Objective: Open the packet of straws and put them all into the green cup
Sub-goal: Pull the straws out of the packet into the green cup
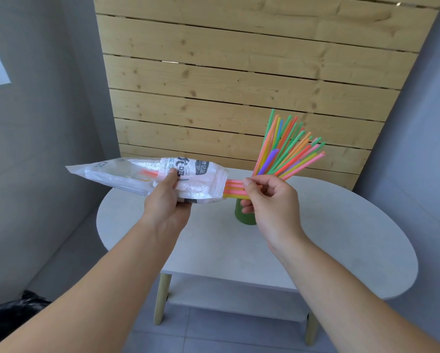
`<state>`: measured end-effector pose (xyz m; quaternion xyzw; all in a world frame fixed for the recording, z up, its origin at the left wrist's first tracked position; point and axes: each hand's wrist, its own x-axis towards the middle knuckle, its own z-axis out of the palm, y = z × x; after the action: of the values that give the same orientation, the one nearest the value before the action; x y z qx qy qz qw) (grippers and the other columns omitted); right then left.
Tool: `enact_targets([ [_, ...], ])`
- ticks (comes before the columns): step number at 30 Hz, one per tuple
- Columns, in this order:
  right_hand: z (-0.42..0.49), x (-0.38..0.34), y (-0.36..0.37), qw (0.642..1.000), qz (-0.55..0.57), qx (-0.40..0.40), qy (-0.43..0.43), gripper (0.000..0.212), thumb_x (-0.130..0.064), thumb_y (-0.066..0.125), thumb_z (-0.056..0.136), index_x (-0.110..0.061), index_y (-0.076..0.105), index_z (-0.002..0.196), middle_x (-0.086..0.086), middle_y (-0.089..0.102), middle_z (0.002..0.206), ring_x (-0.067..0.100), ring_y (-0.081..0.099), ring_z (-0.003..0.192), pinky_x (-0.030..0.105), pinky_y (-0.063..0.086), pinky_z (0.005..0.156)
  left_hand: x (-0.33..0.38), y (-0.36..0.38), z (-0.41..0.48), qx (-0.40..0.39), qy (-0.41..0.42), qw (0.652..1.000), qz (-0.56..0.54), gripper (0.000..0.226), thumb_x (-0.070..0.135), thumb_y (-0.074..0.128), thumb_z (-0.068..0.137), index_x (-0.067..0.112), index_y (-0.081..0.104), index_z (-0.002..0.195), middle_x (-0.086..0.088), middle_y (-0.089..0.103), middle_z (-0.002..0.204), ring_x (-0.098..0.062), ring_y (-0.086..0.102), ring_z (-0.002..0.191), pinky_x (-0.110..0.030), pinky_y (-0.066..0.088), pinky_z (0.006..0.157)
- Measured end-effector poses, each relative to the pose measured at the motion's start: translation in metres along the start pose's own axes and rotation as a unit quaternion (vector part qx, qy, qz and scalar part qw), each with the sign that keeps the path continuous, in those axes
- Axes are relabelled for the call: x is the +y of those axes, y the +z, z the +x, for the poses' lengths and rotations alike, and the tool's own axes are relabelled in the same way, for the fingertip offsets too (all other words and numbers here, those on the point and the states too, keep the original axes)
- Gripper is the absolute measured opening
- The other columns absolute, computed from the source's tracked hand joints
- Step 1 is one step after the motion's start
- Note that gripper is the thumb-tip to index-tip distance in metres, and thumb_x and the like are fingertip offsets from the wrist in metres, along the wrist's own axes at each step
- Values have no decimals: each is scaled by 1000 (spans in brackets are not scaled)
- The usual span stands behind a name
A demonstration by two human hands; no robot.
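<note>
My left hand grips a clear plastic straw packet held level above the table, its open mouth pointing right. A few pink and yellow straws stick out of that mouth, and my right hand pinches their ends. The green cup stands on the white table just behind my right hand, which hides most of it. Several coloured straws fan up and to the right out of the cup.
The white oval table has a lower shelf and pale wooden legs. A wooden slat panel leans against the wall behind it. A black bag lies on the floor at the lower left.
</note>
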<state>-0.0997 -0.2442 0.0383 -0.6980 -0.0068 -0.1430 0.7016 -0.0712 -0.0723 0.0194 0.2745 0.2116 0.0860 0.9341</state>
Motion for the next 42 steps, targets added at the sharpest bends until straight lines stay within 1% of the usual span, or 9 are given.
enact_targets([
  [6, 1, -2, -4, 996, -68, 6, -57, 16, -9, 66, 93, -20, 65, 82, 7, 65, 69, 12, 62, 52, 25, 55, 49, 1, 0, -1, 2, -2, 1000, -3, 31, 12, 69, 99, 7, 66, 130, -6, 78, 116, -17, 79, 89, -31, 64, 58],
  [12, -1, -1, -6, 996, -54, 2, -64, 12, -8, 69, 90, -16, 69, 82, -2, 61, 59, 15, 62, 53, 25, 53, 49, 2, 1, 0, 7, -1, 1000, -7, 31, 12, 70, 98, 7, 66, 129, -7, 78, 117, -19, 79, 94, -34, 66, 63],
  [15, 0, 0, -6, 997, -44, -10, -58, 9, -6, 69, 90, -13, 70, 84, 11, 66, 68, 15, 65, 53, 22, 56, 55, 2, 1, -3, 6, -3, 1000, -11, 28, 11, 70, 98, 8, 66, 126, -7, 79, 115, -19, 79, 94, -36, 67, 69],
  [21, 0, 0, -3, 999, -18, -35, -20, 12, -6, 71, 89, -17, 70, 85, 22, 74, 87, 15, 72, 61, 37, 60, 75, -1, 5, -10, -15, -9, 1000, 5, 15, 12, 66, 101, 10, 67, 115, -6, 78, 114, -18, 77, 87, -31, 65, 62],
  [26, 4, -1, -6, 999, 49, -18, -15, 11, -4, 69, 90, -14, 71, 87, 1, 69, 68, 12, 68, 59, 32, 60, 70, 2, 6, -12, -8, -15, 1000, -18, 11, 11, 67, 101, 10, 66, 112, -3, 78, 96, -13, 78, 68, -28, 61, 52],
  [28, 7, -2, -8, 997, 80, -4, -7, 8, -4, 70, 90, -12, 71, 88, -5, 67, 61, 11, 65, 59, 32, 58, 70, 2, 6, -11, -4, -15, 1000, -16, 11, 12, 66, 101, 11, 66, 112, -3, 78, 96, -13, 77, 70, -29, 62, 52],
  [33, 10, -2, -8, 989, 144, 19, 27, 2, -5, 69, 90, -6, 70, 91, -1, 60, 65, 12, 59, 59, 28, 54, 64, 1, 6, -10, -1, -12, 1000, -7, 4, 11, 66, 101, 12, 65, 105, -3, 77, 95, -14, 76, 73, -29, 61, 51],
  [37, 10, -6, -7, 973, 221, -10, 72, 4, -3, 70, 88, -6, 69, 89, 2, 57, 70, 12, 56, 60, 22, 52, 59, -1, 3, -6, 10, -2, 1000, 11, 15, 10, 68, 100, 10, 66, 115, -4, 77, 102, -15, 76, 77, -27, 60, 51],
  [42, 9, -9, -6, 982, 177, -42, 45, 12, 0, 74, 83, -11, 72, 89, 0, 66, 74, 13, 60, 67, 24, 52, 65, -2, 1, -4, 14, -2, 1000, 11, 17, 10, 70, 99, 8, 68, 116, -5, 78, 102, -15, 77, 74, -28, 61, 52],
])
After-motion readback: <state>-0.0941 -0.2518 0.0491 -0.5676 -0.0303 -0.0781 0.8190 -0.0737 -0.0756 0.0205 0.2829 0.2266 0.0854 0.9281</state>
